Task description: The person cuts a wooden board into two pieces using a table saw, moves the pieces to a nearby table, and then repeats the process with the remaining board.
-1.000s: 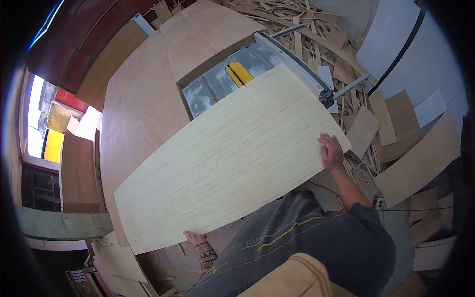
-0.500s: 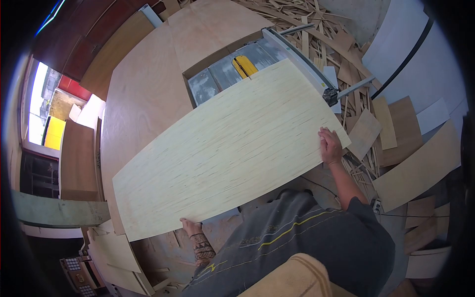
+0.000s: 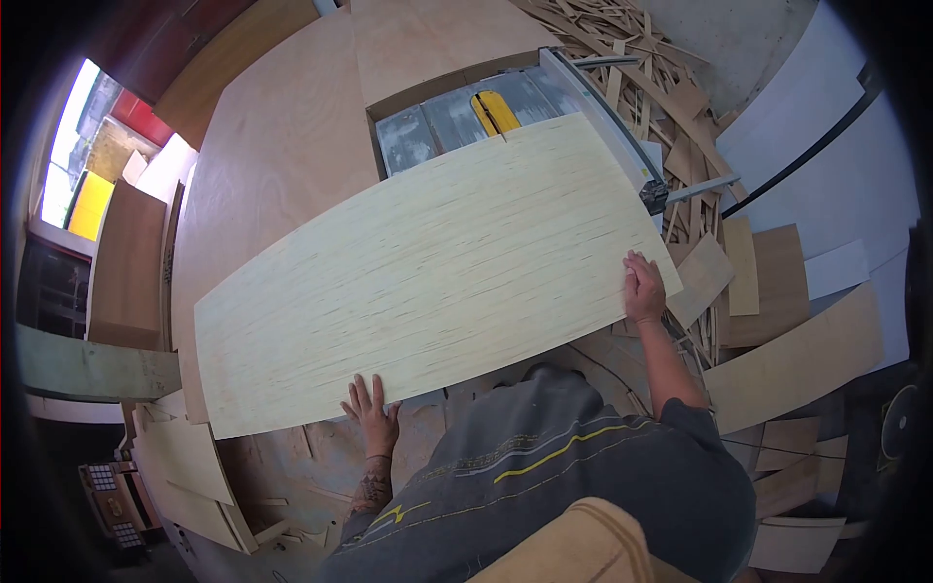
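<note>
A large pale plywood sheet (image 3: 418, 282) lies across the table saw (image 3: 423, 131), its right end near the long metal rip fence (image 3: 603, 117). The yellow throat plate (image 3: 495, 113) with a dark slot shows just beyond the sheet's far edge. My left hand (image 3: 374, 413) rests on the near edge, left of the middle, fingers spread and flat on the wood. Near the right end, my right hand (image 3: 643, 287) lies on top of the sheet, its fingers stretched forward and close together. The undersides of both hands are hidden.
A broad brown plywood tabletop (image 3: 282, 165) surrounds the saw. Beyond the fence is a heap of wood offcuts (image 3: 671, 107). White panels (image 3: 826, 185) and board pieces (image 3: 797, 364) stand or lie at the right. More boards (image 3: 185, 466) lean at the lower left.
My left hand has shifted from gripping the sheet's near edge to lying spread on top of it. My right hand keeps its place on the sheet. The whole view has shifted slightly.
</note>
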`<action>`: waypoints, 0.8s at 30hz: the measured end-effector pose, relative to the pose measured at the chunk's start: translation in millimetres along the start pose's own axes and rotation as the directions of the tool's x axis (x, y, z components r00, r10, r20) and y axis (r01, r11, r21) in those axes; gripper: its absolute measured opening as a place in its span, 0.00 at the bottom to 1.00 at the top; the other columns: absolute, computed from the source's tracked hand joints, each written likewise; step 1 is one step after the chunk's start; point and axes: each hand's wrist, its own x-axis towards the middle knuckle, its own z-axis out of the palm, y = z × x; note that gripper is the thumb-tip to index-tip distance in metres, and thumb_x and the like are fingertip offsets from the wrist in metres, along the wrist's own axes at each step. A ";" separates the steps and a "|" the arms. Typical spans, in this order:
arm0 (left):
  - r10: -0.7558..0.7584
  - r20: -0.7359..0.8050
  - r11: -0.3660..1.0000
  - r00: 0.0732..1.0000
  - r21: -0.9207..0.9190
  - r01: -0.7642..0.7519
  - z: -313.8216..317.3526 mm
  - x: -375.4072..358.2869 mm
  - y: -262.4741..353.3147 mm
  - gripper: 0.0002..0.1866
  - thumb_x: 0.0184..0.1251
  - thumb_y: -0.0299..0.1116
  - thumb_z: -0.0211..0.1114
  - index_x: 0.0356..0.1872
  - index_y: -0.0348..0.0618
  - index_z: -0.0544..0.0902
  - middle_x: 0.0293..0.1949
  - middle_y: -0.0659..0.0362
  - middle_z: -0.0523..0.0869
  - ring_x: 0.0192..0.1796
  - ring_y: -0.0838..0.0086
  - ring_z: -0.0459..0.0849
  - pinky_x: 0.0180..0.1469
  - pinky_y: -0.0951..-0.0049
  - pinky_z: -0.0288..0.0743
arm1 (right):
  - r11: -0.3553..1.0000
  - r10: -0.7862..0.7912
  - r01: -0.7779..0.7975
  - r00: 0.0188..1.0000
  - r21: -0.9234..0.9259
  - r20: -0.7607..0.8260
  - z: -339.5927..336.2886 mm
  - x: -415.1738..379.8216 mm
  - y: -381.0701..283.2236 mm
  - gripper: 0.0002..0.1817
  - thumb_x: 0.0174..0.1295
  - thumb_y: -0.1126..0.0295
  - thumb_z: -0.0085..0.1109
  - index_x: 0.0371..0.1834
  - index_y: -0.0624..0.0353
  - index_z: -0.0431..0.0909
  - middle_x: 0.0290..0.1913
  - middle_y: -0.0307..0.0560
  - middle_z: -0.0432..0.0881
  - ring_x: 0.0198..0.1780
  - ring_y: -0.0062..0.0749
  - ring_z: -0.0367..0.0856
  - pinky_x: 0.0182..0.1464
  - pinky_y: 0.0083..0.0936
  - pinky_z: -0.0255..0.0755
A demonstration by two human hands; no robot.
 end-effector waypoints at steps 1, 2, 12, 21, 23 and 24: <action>0.014 0.000 1.000 1.000 0.001 -0.014 2.3 0.3 -2.9 0.45 0.64 0.46 0.74 0.81 0.57 0.63 0.84 0.47 0.49 0.85 0.47 0.44 0.80 0.35 0.28 | 1.000 -0.001 0.001 1.000 0.006 0.006 0.1 -0.3 -0.1 0.13 0.71 0.70 0.52 0.52 0.57 0.85 0.63 0.49 0.84 0.68 0.47 0.79 0.75 0.49 0.64; 0.016 -0.021 1.000 1.000 -0.019 -0.017 2.4 0.9 -2.8 0.44 0.63 0.44 0.74 0.80 0.58 0.65 0.84 0.47 0.51 0.85 0.47 0.45 0.81 0.35 0.30 | 1.000 -0.002 0.002 1.000 0.012 0.010 0.1 -0.1 0.0 0.13 0.71 0.70 0.53 0.52 0.57 0.85 0.62 0.49 0.85 0.68 0.47 0.79 0.75 0.49 0.64; 0.041 -0.031 0.999 0.999 -0.019 -0.042 -7.4 24.6 -0.3 0.42 0.62 0.40 0.76 0.78 0.59 0.69 0.82 0.48 0.59 0.83 0.47 0.54 0.81 0.40 0.42 | 1.000 0.001 -0.001 1.000 0.002 0.014 14.1 18.4 -2.8 0.13 0.70 0.71 0.54 0.52 0.57 0.84 0.62 0.49 0.85 0.68 0.48 0.79 0.75 0.49 0.64; 0.042 -0.034 0.999 0.999 -0.034 -0.043 -9.4 82.5 -2.4 0.38 0.63 0.41 0.75 0.76 0.56 0.73 0.80 0.47 0.64 0.82 0.46 0.57 0.80 0.40 0.46 | 0.999 -0.009 0.009 1.000 0.031 0.013 42.8 64.4 -4.8 0.13 0.69 0.72 0.53 0.52 0.57 0.84 0.63 0.50 0.84 0.69 0.48 0.78 0.75 0.50 0.64; 0.045 -0.045 0.998 0.998 -0.041 -0.047 -8.0 95.5 -3.7 0.37 0.64 0.42 0.74 0.76 0.59 0.73 0.80 0.49 0.64 0.82 0.46 0.58 0.80 0.40 0.46 | 0.999 -0.030 0.029 1.000 0.046 0.011 49.4 73.3 -3.6 0.13 0.69 0.72 0.53 0.53 0.57 0.83 0.62 0.50 0.84 0.68 0.48 0.78 0.75 0.50 0.64; 0.047 -0.053 0.998 0.998 -0.049 -0.050 -7.2 102.7 -4.9 0.37 0.65 0.44 0.74 0.76 0.61 0.72 0.80 0.50 0.65 0.82 0.46 0.58 0.80 0.39 0.46 | 0.999 -0.020 0.019 1.000 0.047 0.008 55.6 77.5 -2.4 0.13 0.69 0.72 0.53 0.53 0.57 0.83 0.62 0.50 0.84 0.68 0.48 0.78 0.75 0.50 0.64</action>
